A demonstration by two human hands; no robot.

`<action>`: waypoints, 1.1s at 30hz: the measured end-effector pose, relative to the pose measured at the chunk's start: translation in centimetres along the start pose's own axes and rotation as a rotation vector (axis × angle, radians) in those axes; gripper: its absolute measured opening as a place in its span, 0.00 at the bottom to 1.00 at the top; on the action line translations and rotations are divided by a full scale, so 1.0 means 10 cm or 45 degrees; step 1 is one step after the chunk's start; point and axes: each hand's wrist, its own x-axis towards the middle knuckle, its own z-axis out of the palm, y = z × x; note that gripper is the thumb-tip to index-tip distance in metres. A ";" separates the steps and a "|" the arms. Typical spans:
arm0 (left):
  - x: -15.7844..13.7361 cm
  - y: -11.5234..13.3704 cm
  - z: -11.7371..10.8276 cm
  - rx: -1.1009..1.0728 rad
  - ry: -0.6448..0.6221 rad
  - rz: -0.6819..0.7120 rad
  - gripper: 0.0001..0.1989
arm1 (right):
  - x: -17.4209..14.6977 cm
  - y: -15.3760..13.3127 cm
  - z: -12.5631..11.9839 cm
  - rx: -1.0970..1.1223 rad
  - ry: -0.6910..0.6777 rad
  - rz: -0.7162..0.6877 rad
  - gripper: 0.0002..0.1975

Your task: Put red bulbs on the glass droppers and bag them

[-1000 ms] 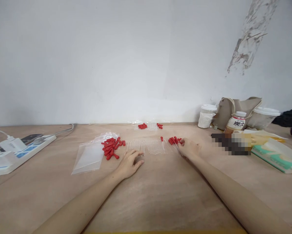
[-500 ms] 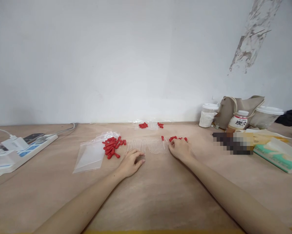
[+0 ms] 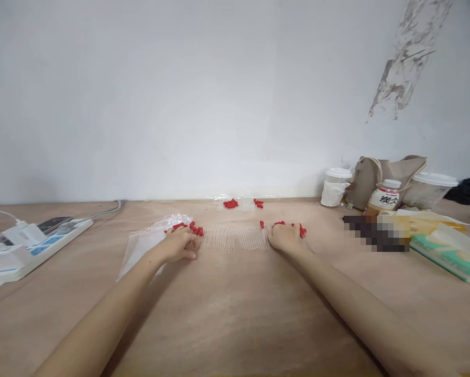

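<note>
My left hand (image 3: 179, 244) is over the pile of red rubber dropper bulbs (image 3: 195, 229), its thumb and fingers apart; it covers much of the pile. To its right a row of thin clear tubes (image 3: 219, 238) lies side by side on the table. One tube at the right end of the row has a red bulb (image 3: 262, 224) on its far end. My right hand (image 3: 285, 237) rests palm down over several tubes with red bulbs (image 3: 302, 230). Its fingertips are hidden behind the back of the hand.
Clear zip bags (image 3: 136, 254) lie left of the pile. Near the wall sits another bag with red bulbs (image 3: 230, 203). A power strip (image 3: 62, 241) is far left. On the right stand a lidded cup (image 3: 335, 188), a bottle (image 3: 384, 196), a bag (image 3: 362, 180) and a tissue pack (image 3: 447, 251).
My left hand has moved left, from the row of clear tubes to the pile of red bulbs. My right hand has shifted only slightly, among the bulbed tubes.
</note>
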 end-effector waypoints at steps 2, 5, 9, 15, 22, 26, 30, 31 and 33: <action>-0.01 -0.07 -0.04 -0.012 -0.048 0.047 0.05 | -0.07 0.00 -0.02 -0.003 0.047 0.006 0.18; -0.01 -0.08 -0.06 -0.041 -0.068 0.098 0.04 | -0.20 -0.01 -0.01 0.002 0.234 -0.042 0.17; 0.01 0.06 -0.08 -0.146 -0.017 0.191 0.02 | -0.37 -0.02 0.05 0.099 0.471 -0.191 0.12; 0.03 0.63 0.18 -0.537 0.193 0.267 0.08 | -0.56 -0.02 0.14 0.317 0.498 -0.488 0.16; -0.05 0.92 0.59 -0.867 0.301 0.247 0.05 | -0.67 -0.11 0.16 0.406 0.497 -0.675 0.14; -0.05 0.86 0.64 -0.810 0.432 0.210 0.05 | -0.67 -0.15 0.14 0.433 0.509 -0.715 0.12; -0.04 0.82 0.64 -0.705 0.519 0.202 0.09 | -0.67 -0.16 0.16 0.510 0.510 -0.791 0.12; -0.03 0.81 0.64 -0.637 0.547 0.213 0.11 | -0.67 -0.16 0.16 0.530 0.517 -0.810 0.12; -0.02 0.81 0.64 -0.490 0.584 0.233 0.10 | -0.68 -0.16 0.17 0.552 0.539 -0.835 0.12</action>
